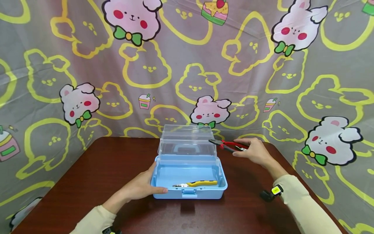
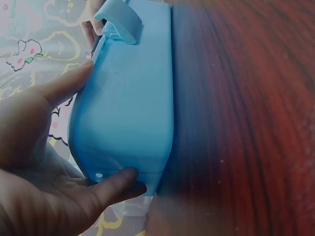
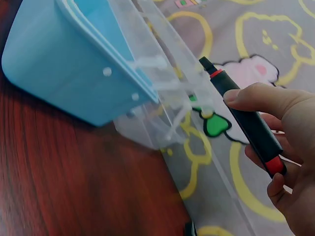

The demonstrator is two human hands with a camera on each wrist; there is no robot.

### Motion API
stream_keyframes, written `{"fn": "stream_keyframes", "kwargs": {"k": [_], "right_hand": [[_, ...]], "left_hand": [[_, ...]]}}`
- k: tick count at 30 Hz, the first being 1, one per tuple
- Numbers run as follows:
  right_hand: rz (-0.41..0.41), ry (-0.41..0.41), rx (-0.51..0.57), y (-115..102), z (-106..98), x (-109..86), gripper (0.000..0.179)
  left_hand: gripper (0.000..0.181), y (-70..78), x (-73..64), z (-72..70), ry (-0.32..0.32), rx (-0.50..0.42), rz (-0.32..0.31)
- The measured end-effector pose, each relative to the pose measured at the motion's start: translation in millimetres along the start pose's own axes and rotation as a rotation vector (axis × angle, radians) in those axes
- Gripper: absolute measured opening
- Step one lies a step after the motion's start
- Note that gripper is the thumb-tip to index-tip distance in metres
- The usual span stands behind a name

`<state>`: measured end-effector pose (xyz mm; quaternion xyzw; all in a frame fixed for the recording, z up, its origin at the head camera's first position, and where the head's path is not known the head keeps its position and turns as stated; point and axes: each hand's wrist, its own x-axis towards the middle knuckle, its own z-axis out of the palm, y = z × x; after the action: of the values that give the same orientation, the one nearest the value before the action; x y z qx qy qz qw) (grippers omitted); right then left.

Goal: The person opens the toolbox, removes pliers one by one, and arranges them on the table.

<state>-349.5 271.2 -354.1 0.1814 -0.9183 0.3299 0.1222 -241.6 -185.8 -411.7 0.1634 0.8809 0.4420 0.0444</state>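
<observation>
A light blue toolbox [image 1: 204, 194] stands on the table with its clear lid and trays [image 1: 187, 148] raised at the back. Yellow-handled pliers [image 1: 204, 183] lie inside, along the front wall. At the box's left end, my left hand [image 1: 141, 185] grips the side, thumb over the front rim; the left wrist view shows fingers [image 2: 115, 186] against the end wall. My right hand [image 1: 254, 151] holds red-and-black pliers [image 1: 226, 144] by the handles, in the air beside the raised trays, jaws pointing left. In the right wrist view, the thumb presses on the black handle [image 3: 248, 118].
The box rests on a dark red-brown wooden table [image 1: 122, 152]. Behind and on both sides hangs a patterned cloth [image 1: 175, 48] with rabbit drawings. A latch [image 1: 189, 194] sits at the middle of the box's front.
</observation>
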Motion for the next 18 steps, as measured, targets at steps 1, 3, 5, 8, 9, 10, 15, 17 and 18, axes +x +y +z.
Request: {"fn": "stream_keyframes", "kwargs": {"k": [1,3,5,8,9,10,15,17,18], "right_hand": [[0.008,0.008,0.003,3.3,-1.6,-1.8,0.06],[0.026,0.024,0.012,9.7,-4.3,-5.2,0.06],[0.046,0.034,0.019,15.4,-6.7,-8.6,0.061],[0.079,0.047,0.016,23.7,-9.6,-13.3,0.063],[0.09,0.05,0.016,26.5,-10.5,-14.9,0.064],[0.099,0.053,0.018,29.3,-11.4,-16.6,0.065],[0.125,0.078,0.009,44.5,-13.8,-23.8,0.065],[0.141,0.085,0.006,50.2,-13.6,-26.1,0.065],[0.152,0.085,0.011,52.6,-13.4,-27.2,0.066]], "left_hand": [[0.128,0.1,0.1,-0.2,0.0,0.003,-0.001],[0.128,0.3,0.1,-0.5,0.001,0.006,-0.008],[0.128,0.0,0.1,-0.6,0.001,0.006,-0.015],[0.129,-0.2,-0.5,-0.6,-0.003,-0.003,-0.026],[0.129,-0.1,-0.8,-0.7,-0.005,-0.005,-0.026],[0.129,-0.1,-1.0,-0.9,-0.006,-0.005,-0.026],[0.129,0.3,-2.1,-1.6,-0.006,0.002,-0.024],[0.129,0.2,-2.1,-1.6,-0.005,0.004,-0.025],[0.129,0.1,-2.0,-1.5,-0.004,0.007,-0.026]]}}
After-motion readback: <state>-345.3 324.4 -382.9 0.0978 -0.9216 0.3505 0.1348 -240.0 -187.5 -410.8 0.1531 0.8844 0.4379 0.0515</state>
